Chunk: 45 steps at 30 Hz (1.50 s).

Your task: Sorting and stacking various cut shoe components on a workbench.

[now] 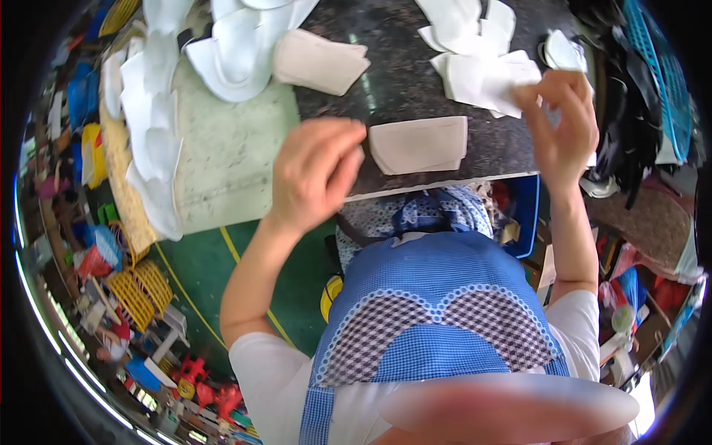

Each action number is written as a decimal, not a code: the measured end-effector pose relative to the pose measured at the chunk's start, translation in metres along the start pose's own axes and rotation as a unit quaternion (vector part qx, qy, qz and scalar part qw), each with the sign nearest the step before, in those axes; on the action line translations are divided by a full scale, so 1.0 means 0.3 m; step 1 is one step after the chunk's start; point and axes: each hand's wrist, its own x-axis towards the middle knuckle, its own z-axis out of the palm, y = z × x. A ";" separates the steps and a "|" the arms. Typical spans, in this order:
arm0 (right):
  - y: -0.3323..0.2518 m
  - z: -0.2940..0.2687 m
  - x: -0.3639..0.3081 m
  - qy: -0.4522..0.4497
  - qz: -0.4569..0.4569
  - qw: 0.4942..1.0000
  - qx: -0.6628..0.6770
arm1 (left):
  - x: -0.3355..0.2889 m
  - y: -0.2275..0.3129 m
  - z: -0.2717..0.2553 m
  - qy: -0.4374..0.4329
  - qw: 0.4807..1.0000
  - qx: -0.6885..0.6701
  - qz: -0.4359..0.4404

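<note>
My left hand is held above the table's front edge with its fingers curled in and nothing showing in it. Just right of it lies a small stack of beige cut pieces, their edges slightly fanned. At the right, my right hand pinches at the edge of a loose pile of white cut pieces; its fingertips are blurred. Farther back sits another beige stack. Curved, pale, moulded pieces overlap beside that stack, and a row of similar white ones runs along the left.
The dark speckled tabletop adjoins a pale green board on the left. Under the front edge stands a blue crate. A blue mesh basket and black material are at the right. Yellow baskets stand on the green floor.
</note>
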 end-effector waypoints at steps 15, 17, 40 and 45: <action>-0.102 0.234 -0.136 -0.089 -0.091 0.990 0.063 | 0.300 -0.302 -0.107 -0.127 0.963 0.225 0.081; -0.097 0.224 -0.131 -0.074 -0.092 0.989 0.088 | 0.326 -0.293 -0.112 -0.159 0.968 0.179 0.071; -0.157 0.032 -0.187 -0.379 0.195 0.823 0.376 | 0.066 0.169 -0.080 -0.426 0.861 -0.236 -0.144; -0.114 -0.010 -0.199 -0.291 0.427 0.728 0.451 | -0.007 0.135 -0.058 -0.189 0.746 -0.461 -0.442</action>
